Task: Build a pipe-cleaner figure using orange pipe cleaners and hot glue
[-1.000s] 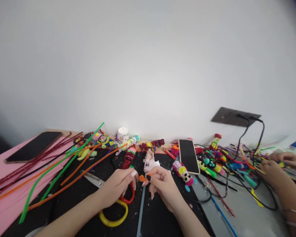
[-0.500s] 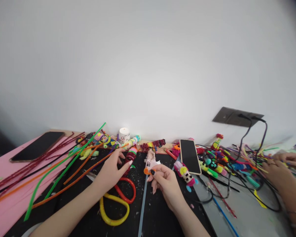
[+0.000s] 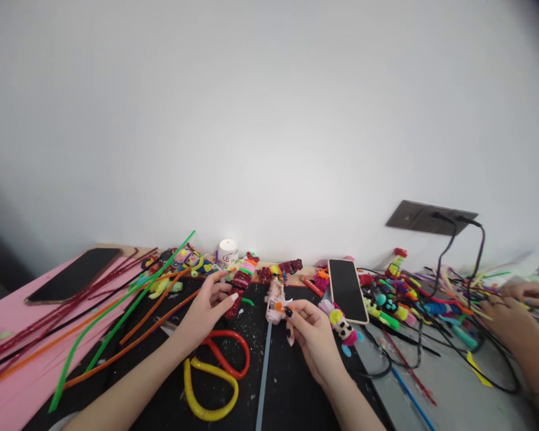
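The right hand [image 3: 312, 329] has fingertips pinched on a small orange piece [image 3: 279, 306], lower centre; so tiny a grip could let it slip. The left hand [image 3: 202, 308] has its fingers closed round a dark red striped figure [image 3: 241, 281], which too hard a squeeze might bend. Below, the scissors' [image 3: 212, 414] loops could catch that wrist. The black bench [image 3: 300, 383] offers room at bottom centre, bounded by a grey edge [image 3: 372, 383] at lower right.
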### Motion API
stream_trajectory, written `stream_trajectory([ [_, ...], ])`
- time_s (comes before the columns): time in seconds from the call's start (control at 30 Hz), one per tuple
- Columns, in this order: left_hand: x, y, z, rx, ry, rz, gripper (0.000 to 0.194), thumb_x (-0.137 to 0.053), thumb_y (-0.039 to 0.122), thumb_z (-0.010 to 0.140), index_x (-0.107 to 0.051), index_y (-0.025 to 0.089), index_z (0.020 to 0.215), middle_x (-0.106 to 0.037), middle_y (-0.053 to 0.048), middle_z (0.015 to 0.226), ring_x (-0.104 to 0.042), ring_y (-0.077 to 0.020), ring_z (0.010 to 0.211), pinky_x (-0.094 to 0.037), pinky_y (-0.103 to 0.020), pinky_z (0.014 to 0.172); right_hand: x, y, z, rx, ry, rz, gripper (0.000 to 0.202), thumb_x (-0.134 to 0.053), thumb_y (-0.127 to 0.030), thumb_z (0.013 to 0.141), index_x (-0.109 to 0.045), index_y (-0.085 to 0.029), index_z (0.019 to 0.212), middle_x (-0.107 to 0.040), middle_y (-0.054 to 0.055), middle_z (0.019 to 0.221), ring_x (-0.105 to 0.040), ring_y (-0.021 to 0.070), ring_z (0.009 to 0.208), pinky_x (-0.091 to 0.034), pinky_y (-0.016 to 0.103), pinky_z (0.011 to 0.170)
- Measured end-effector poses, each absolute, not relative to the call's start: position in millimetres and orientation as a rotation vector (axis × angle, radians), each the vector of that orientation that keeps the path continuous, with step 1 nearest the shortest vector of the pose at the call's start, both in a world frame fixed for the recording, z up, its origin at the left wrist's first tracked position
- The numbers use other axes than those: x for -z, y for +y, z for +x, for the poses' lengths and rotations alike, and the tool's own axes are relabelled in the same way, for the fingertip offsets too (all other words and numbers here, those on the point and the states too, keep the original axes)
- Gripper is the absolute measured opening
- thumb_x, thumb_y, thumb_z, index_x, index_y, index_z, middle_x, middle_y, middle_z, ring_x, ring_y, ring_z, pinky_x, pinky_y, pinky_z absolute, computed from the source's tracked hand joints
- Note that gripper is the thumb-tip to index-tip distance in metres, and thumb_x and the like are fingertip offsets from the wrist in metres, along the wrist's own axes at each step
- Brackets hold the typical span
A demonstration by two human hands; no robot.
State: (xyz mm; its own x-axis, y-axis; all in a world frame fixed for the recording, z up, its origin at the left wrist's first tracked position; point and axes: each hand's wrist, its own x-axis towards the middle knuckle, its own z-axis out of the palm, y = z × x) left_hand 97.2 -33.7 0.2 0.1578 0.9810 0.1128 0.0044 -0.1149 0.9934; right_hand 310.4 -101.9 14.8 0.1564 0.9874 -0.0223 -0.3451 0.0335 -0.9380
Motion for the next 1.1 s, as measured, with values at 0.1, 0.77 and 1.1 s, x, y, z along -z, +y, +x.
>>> stream_trajectory([
  [0.1, -4, -36, 100, -1.191, 0.950, 1.219, 0.058, -0.068, 0.034, 0.074, -0.041, 0.020, 0.123, -0.061, -0.004, 0.099, -0.063, -0.0202, 0.092, -0.049, -0.035, 0.085, -20, -98, 313, -1.195, -0.813, -1.033, 0.023, -0.078, -0.027, 0.063, -0.066, -0.015, 0.079, -0.059, -0.004, 0.054, -0.047, 0.0067, 0.043, -0.042, 0.016, 0.040],
  [0.77, 9, -37, 103, -1.219, 0.933, 1.360, 0.091, -0.073, 0.026, 0.069, -0.023, 0.023, 0.145, -0.036, -0.013, 0.148, -0.034, -0.0288, 0.136, -0.028, -0.044, 0.112, -92, -38, 282, -0.999, -1.153, -1.132, 0.011, -0.068, -0.022, 0.065, -0.067, -0.015, 0.074, -0.063, -0.002, 0.052, -0.056, 0.0102, 0.046, -0.042, 0.019, 0.044],
  [1.1, 11, -47, 105, -1.123, 1.012, 1.424, 0.060, -0.051, 0.038, 0.087, -0.034, 0.022, 0.142, -0.031, -0.007, 0.152, -0.015, -0.0248, 0.143, -0.011, -0.045, 0.116, -79, -30, 285, -1.130, -1.186, -1.141, 0.021, -0.069, -0.028, 0.067, -0.072, -0.012, 0.080, -0.059, -0.003, 0.046, -0.051, 0.0095, 0.041, -0.040, 0.020, 0.042],
])
